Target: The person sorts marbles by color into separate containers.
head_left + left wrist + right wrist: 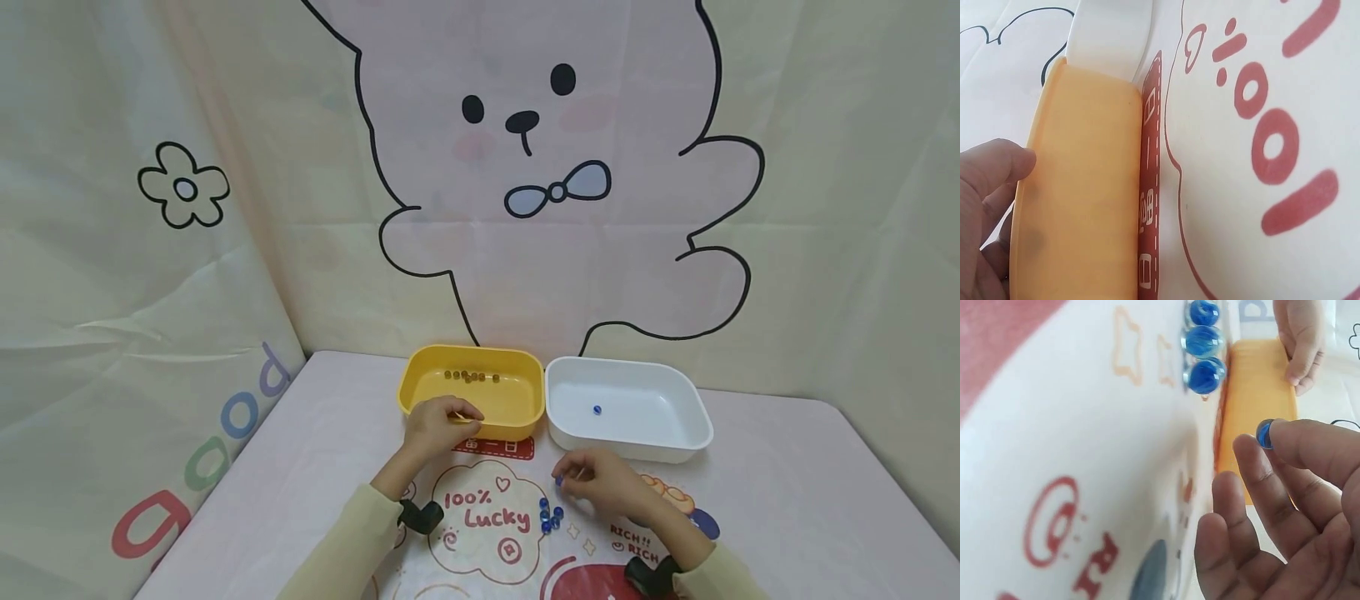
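My right hand (603, 481) pinches a blue glass marble (1264, 434) between thumb and index finger, just above the table in front of the white tray. Its other fingers are spread and hold nothing. Several more blue marbles (545, 516) lie in a cluster on the cloth beside this hand. My left hand (438, 425) grips the front rim of the yellow tray (1085, 187), its thumb on the rim and its fingers partly hidden behind the wall. Several amber marbles (474, 377) lie along the yellow tray's far side. One blue marble (597, 410) sits in the white tray (637, 450).
Both trays stand side by side at the back of the table, near a hanging backdrop (525, 250) with a printed bear. A white cloth (787, 500) with red printed drawings and lettering covers the table. A dark band (422, 517) circles the left wrist.
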`<state>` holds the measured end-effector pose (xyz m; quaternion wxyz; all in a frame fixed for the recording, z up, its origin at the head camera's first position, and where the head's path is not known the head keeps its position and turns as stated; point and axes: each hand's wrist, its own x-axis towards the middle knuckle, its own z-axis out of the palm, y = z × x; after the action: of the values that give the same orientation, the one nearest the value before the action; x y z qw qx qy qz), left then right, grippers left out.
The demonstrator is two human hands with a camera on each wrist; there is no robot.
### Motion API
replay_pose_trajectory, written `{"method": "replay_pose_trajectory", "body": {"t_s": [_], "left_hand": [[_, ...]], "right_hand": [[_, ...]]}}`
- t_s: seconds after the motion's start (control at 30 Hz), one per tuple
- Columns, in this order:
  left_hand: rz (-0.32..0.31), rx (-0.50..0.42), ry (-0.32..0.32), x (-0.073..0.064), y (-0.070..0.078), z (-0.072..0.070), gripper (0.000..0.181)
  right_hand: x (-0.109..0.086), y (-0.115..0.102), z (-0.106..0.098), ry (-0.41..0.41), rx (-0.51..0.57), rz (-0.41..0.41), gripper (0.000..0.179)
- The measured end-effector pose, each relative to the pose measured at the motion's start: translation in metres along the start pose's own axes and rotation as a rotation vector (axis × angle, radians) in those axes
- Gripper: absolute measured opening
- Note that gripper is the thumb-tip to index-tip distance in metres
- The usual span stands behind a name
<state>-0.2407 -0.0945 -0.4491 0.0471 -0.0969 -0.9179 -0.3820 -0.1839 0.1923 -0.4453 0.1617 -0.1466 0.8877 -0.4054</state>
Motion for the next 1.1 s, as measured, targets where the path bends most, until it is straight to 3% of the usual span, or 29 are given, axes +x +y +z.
{"method": "replay_pose_trajectory", "body": {"t_s": [0.37, 0.63, 1.1], "left_hand": [[0.006, -0.014, -0.007, 0.0, 0.002, 0.0, 0.009], [0.024, 0.041, 0.008, 0.0, 0.002, -0.002, 0.009], [0.005, 0.029, -0.009, 0.0, 0.004, -0.004, 0.009]], "right_hand": [[-0.003, -0.006, -0.016, 0.049, 0.005, -0.04, 0.017], [-0.005, -0.013, -0.028, 0.111, -0.05, -0.035, 0.015], [-0.003, -0.023, -0.058, 0.2, -0.137, -0.088, 0.015]]}}
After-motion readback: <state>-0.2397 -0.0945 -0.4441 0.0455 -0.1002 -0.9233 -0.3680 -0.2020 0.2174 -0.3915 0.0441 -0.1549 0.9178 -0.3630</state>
